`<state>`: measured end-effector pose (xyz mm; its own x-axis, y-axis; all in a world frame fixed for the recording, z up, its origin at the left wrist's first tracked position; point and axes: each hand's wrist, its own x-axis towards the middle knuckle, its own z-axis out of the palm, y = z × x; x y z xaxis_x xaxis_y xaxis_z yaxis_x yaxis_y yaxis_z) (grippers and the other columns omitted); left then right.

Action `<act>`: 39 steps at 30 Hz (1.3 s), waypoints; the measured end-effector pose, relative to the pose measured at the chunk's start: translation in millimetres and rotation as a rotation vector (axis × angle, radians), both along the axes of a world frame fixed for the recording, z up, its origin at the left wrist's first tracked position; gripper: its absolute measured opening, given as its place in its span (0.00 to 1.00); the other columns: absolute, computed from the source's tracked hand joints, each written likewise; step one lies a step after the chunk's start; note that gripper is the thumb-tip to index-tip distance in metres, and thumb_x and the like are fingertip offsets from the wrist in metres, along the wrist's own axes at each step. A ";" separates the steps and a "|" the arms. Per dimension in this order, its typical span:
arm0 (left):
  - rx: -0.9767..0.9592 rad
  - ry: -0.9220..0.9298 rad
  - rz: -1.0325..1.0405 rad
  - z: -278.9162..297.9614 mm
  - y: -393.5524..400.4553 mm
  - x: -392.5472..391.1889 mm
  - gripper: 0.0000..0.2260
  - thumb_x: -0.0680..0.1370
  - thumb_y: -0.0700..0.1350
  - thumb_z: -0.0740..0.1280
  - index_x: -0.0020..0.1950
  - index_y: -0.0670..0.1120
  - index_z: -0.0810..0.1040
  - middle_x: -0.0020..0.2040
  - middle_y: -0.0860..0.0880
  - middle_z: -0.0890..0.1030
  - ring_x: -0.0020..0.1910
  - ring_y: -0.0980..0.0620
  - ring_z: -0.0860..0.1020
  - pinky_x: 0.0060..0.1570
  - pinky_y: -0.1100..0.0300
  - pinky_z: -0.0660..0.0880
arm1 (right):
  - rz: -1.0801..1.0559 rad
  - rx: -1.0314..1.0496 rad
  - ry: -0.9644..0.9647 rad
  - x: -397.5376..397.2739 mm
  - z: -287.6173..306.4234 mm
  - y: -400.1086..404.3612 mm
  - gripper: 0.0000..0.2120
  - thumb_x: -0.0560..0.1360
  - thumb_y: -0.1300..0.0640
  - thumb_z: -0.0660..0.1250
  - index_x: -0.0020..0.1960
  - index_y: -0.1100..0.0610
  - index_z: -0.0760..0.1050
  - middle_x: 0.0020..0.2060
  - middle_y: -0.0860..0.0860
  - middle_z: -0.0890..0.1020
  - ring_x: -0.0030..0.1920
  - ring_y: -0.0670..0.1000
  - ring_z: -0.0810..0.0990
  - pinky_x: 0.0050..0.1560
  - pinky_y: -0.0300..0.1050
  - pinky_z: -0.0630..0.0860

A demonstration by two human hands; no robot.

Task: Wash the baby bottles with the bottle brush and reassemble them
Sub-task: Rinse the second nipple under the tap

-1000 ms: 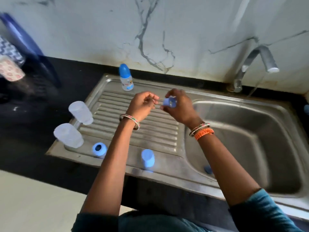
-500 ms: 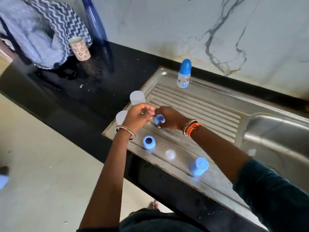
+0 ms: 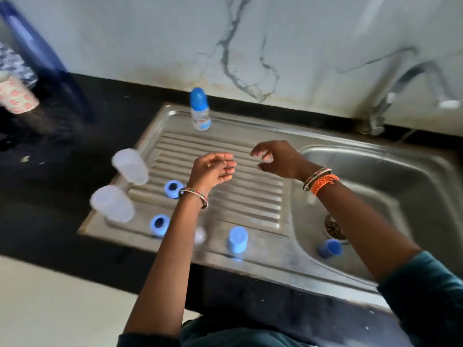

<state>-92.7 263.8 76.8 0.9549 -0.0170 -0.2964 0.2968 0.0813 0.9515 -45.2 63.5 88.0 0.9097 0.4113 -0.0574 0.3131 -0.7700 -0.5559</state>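
Note:
Two clear bottle bodies point(image 3: 130, 166) point(image 3: 112, 203) stand upside down at the left edge of the steel drainboard point(image 3: 250, 196). Two blue screw rings point(image 3: 172, 188) point(image 3: 159, 224) lie near them. A clear teat point(image 3: 200, 235) and a blue cap point(image 3: 237, 239) sit at the front of the board. Another blue cap point(image 3: 329, 249) lies in the sink basin point(image 3: 400, 196) by the drain. An assembled bottle point(image 3: 199, 110) stands at the back. My left hand point(image 3: 213, 169) and right hand point(image 3: 278, 159) hover empty over the ribs, fingers loosely curled.
A steel tap point(image 3: 406, 88) rises at the back right over the basin. On the black counter point(image 3: 75, 151) at the far left are a patterned cup point(image 3: 16, 96), a dark blue bottle point(image 3: 37, 58) and a patterned cloth. A marble wall stands behind.
My right hand has let go of the blue ring, which now lies on the drainboard by my left wrist. Both hands have lifted and parted. The camera has swung right toward the basin.

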 end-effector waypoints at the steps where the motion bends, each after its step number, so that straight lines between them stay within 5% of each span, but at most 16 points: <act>1: -0.045 0.037 -0.042 -2.2 -25.8 5.7 0.11 0.79 0.33 0.60 0.45 0.45 0.78 0.33 0.52 0.83 0.31 0.59 0.80 0.37 0.65 0.77 | -0.070 -0.019 0.017 -1.8 -4.1 -30.2 0.14 0.71 0.65 0.72 0.56 0.60 0.79 0.50 0.55 0.82 0.48 0.53 0.81 0.47 0.36 0.72; 5: 0.017 0.099 -0.259 -14.5 -119.4 27.2 0.12 0.79 0.34 0.58 0.44 0.47 0.78 0.31 0.54 0.82 0.31 0.58 0.79 0.38 0.62 0.76 | -0.320 -0.092 0.125 -7.6 -46.7 -134.2 0.11 0.70 0.68 0.68 0.51 0.61 0.81 0.46 0.56 0.84 0.47 0.54 0.81 0.51 0.42 0.75; 10: 0.192 0.144 -0.433 -43.0 -199.0 51.4 0.12 0.80 0.36 0.58 0.43 0.49 0.76 0.39 0.51 0.80 0.33 0.58 0.76 0.36 0.65 0.73 | -0.421 -0.193 0.306 -12.6 -139.0 -196.3 0.15 0.70 0.63 0.70 0.57 0.61 0.78 0.56 0.58 0.81 0.58 0.58 0.78 0.59 0.45 0.72; 14: 0.203 0.251 -0.355 -69.8 -227.8 62.7 0.11 0.79 0.35 0.61 0.40 0.47 0.74 0.37 0.49 0.77 0.26 0.61 0.74 0.28 0.69 0.69 | -0.432 -0.207 0.324 -1.1 -184.4 -187.5 0.22 0.74 0.52 0.69 0.66 0.55 0.71 0.64 0.57 0.75 0.64 0.58 0.72 0.63 0.50 0.69; 18: 0.190 0.319 -0.275 -98.2 -235.4 68.6 0.12 0.79 0.33 0.61 0.38 0.47 0.73 0.36 0.48 0.75 0.31 0.55 0.71 0.31 0.67 0.69 | -0.346 -0.206 0.340 11.4 -209.9 -185.4 0.18 0.73 0.54 0.69 0.61 0.57 0.75 0.59 0.59 0.77 0.60 0.60 0.75 0.57 0.49 0.71; 24: 0.152 0.340 -0.192 -105.7 -264.7 66.3 0.11 0.79 0.37 0.62 0.39 0.49 0.71 0.36 0.50 0.72 0.31 0.55 0.68 0.35 0.63 0.68 | -0.683 0.324 0.167 -2.2 -155.8 -209.5 0.05 0.69 0.59 0.73 0.43 0.59 0.80 0.39 0.54 0.84 0.42 0.53 0.82 0.47 0.45 0.77; 28: -0.028 0.237 -0.200 -82.9 -303.6 62.0 0.09 0.78 0.38 0.65 0.39 0.47 0.73 0.33 0.52 0.78 0.32 0.57 0.76 0.35 0.63 0.75 | -0.726 0.510 0.111 -17.5 -95.0 -236.3 0.09 0.70 0.61 0.73 0.46 0.55 0.74 0.39 0.47 0.78 0.38 0.44 0.76 0.43 0.40 0.75; 32: -0.123 0.051 -0.184 -62.3 -324.5 60.1 0.09 0.77 0.34 0.65 0.38 0.42 0.75 0.27 0.53 0.80 0.28 0.60 0.78 0.35 0.64 0.76 | -0.642 0.585 0.149 -23.1 -59.6 -252.8 0.17 0.69 0.61 0.74 0.52 0.55 0.68 0.43 0.49 0.75 0.41 0.46 0.74 0.42 0.40 0.73; 36: -0.113 -0.032 -0.141 -54.0 -325.8 61.4 0.08 0.78 0.33 0.64 0.40 0.42 0.75 0.35 0.49 0.81 0.34 0.56 0.80 0.35 0.64 0.80 | -0.594 1.045 0.397 -21.0 -49.5 -260.9 0.03 0.76 0.63 0.66 0.47 0.57 0.74 0.40 0.54 0.79 0.36 0.48 0.77 0.38 0.41 0.75; 39: -0.169 0.005 -0.103 -45.7 -330.2 60.9 0.07 0.79 0.35 0.63 0.41 0.42 0.75 0.35 0.46 0.81 0.32 0.53 0.82 0.33 0.62 0.80 | -0.661 0.871 0.287 -14.9 -45.5 -262.3 0.07 0.76 0.54 0.68 0.42 0.57 0.77 0.32 0.55 0.73 0.29 0.46 0.68 0.30 0.39 0.66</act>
<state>-31.8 -66.4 31.1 0.9441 -0.1642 -0.2857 0.3164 0.2085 0.9254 -60.1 -198.7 42.5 0.9628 -0.1439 -0.2287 -0.2381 -0.0517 -0.9699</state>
